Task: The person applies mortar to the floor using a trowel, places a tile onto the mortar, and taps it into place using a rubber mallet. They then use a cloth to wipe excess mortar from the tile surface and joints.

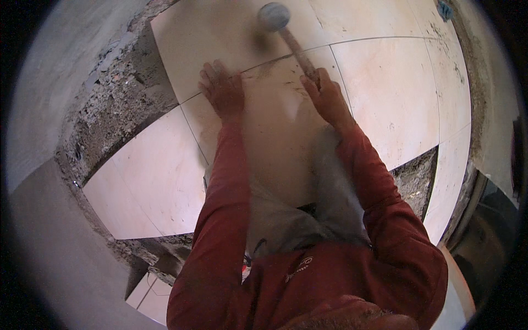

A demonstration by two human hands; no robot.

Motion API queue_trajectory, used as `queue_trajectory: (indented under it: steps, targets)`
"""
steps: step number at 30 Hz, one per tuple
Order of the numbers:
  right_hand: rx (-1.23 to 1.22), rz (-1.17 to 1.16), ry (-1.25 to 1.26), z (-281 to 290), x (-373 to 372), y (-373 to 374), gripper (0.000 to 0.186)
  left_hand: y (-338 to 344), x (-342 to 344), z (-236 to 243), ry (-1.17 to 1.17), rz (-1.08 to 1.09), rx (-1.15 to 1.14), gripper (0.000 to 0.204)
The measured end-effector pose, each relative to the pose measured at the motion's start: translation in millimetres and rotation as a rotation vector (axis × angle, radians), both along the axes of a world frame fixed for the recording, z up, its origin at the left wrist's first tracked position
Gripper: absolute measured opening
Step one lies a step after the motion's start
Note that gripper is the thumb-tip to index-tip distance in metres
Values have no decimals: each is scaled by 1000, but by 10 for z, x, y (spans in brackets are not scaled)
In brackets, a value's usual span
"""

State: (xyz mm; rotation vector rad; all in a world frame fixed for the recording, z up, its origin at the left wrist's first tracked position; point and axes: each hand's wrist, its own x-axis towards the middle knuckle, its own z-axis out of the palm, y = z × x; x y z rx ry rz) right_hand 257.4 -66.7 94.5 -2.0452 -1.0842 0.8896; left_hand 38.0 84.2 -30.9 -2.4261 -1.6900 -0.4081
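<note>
Pale square floor tiles [379, 93] spread out below me, with thin dark joints between them. My left hand [223, 94] lies flat with its fingers apart, across the joint between the far tile [198, 41] and the tile [269, 118] in front of my knees. In my right hand [325, 100] is a mallet [274, 16], its handle pointing away from me. The mallet's round grey head is over the far tile, with a dark shadow beside it; whether it touches the tile I cannot tell.
Rough mortar and rubble [124, 93] fill a strip between the tiles and the left wall [60, 71]. A gap with bare rough ground [415, 179] lies at right. A small blue-green object [444, 10] sits at the far right corner. Further tiles [151, 294] show at lower left.
</note>
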Motion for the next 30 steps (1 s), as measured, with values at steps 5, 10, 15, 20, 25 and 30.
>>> queue_trajectory:
  steps: [5,10,15,20,25,30]
  targets:
    - [-110,-49,-35,-363,375,-50,46,17,-73,-89,-54,-38,0,73]
    - [-40,-106,-16,-351,321,-133,50,6,-50,-81,2,-9,-29,73]
    - [-175,-50,22,-273,465,54,56,37,-50,13,-42,59,-136,73]
    - [-115,-77,-32,-424,519,52,56,33,-26,-81,-96,-20,-39,68]
    - [-136,-112,17,-65,439,156,53,53,-106,-66,-64,32,-80,68]
    - [-87,-86,-87,-484,784,419,48,21,17,-17,-108,5,-102,68]
